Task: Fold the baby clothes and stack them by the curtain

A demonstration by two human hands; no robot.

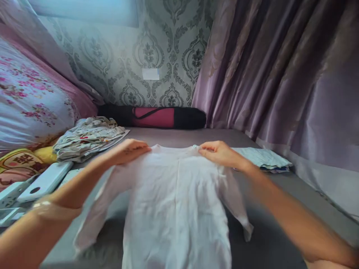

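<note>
A small white long-sleeved garment (176,201) is spread out in front of me, with its neckline at the far end and its lower edge out of the picture. My left hand (133,149) pinches it at the left shoulder, beside the neckline. At the right shoulder, the fingers of my right hand (217,151) are closed on the cloth. Both sleeves hang out to the sides and slant toward me. A faint line runs down the middle of the garment.
A grey surface (190,135) lies beneath. Crumpled patterned cloths (89,136) are piled at left, near white boxes (45,183). Folded pale cloth (263,157) lies at right. A black and pink roll bag (157,117) rests by the wall; purple curtains (269,74) hang at right.
</note>
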